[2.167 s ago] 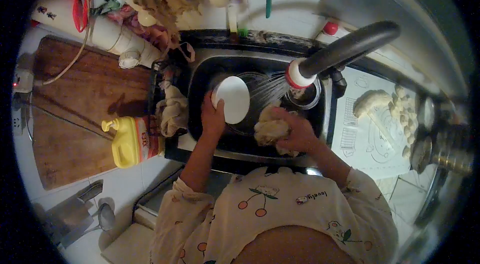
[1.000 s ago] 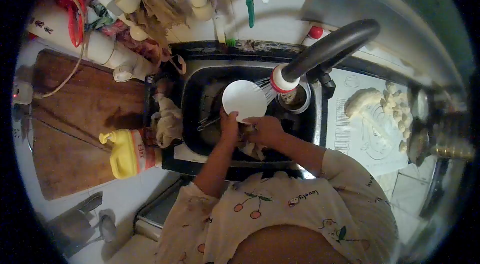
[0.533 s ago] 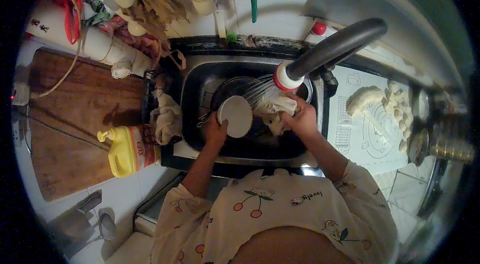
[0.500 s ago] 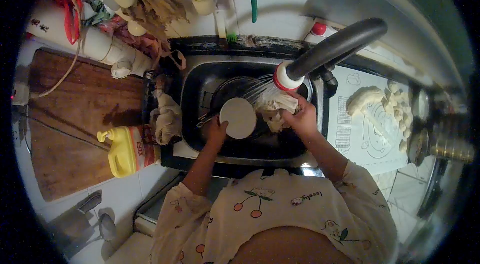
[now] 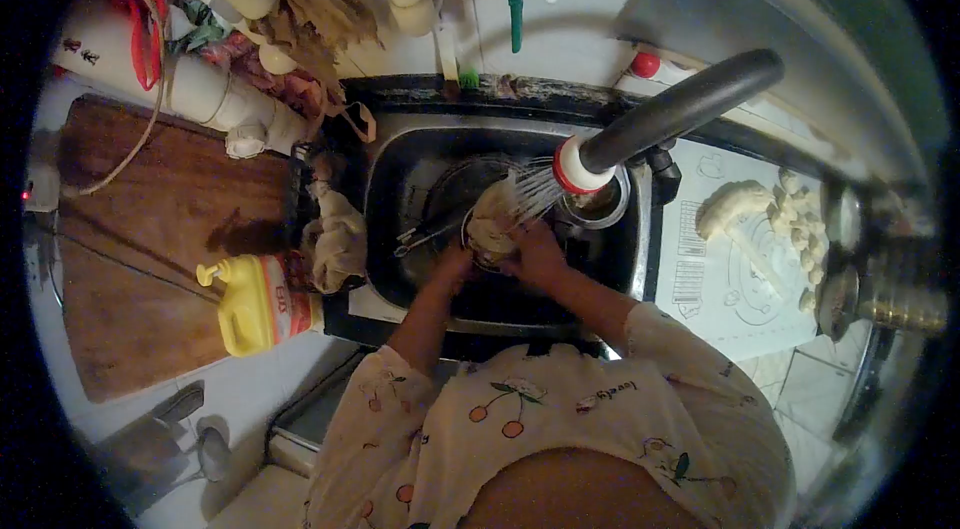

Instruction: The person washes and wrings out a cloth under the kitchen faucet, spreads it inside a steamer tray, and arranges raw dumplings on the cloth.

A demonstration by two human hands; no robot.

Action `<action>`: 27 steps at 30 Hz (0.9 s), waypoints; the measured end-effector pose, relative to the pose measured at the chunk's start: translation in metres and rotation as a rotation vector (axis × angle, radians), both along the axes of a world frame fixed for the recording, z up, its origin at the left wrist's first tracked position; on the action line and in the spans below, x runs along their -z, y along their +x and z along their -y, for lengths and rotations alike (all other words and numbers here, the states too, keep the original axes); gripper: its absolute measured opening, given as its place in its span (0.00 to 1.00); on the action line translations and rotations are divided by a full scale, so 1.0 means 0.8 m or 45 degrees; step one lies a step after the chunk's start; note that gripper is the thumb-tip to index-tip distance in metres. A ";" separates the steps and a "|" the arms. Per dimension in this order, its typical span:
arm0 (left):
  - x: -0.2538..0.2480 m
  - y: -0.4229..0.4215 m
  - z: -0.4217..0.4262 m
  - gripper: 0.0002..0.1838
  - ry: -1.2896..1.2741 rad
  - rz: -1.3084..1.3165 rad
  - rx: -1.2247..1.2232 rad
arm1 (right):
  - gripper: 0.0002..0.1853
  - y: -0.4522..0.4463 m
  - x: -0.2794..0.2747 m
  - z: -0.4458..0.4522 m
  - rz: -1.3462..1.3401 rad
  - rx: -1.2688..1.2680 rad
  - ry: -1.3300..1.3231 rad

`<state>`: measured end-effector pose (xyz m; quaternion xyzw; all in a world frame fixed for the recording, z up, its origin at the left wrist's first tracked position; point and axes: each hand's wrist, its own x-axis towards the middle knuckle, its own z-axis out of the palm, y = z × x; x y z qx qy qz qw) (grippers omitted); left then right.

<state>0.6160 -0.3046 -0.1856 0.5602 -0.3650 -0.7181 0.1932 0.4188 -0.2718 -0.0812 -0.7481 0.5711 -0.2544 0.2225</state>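
Over the black sink (image 5: 400,144), my left hand (image 5: 458,264) grips the rim of a small round bowl (image 5: 468,225). Most of the bowl is covered by a crumpled pale dishcloth (image 5: 493,219). My right hand (image 5: 537,257) is closed on that cloth and presses it against the bowl. Water sprays from the faucet head (image 5: 582,167) just above, falling onto the cloth and the right hand. Left of the bowl, a dark-handled utensil with a wire end (image 5: 405,247) lies in the sink. A round metal container (image 5: 595,207) stands in the sink's right corner.
A yellow pump bottle (image 5: 245,304) stands on the left beside a wooden board (image 5: 150,259). A bunched cloth (image 5: 335,241) hangs at the sink's left edge. On the right, dough (image 5: 735,207) and several small dough pieces (image 5: 800,219) lie on a white mat (image 5: 700,319).
My right hand has moved left with the dishcloth, from under the spray onto the bowl. The bowl's pale face is now covered. The metal container has come into sight.
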 end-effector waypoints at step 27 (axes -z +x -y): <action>-0.133 -0.101 0.019 0.25 -0.288 -0.744 -0.425 | 0.11 0.004 -0.105 0.054 2.186 0.865 0.443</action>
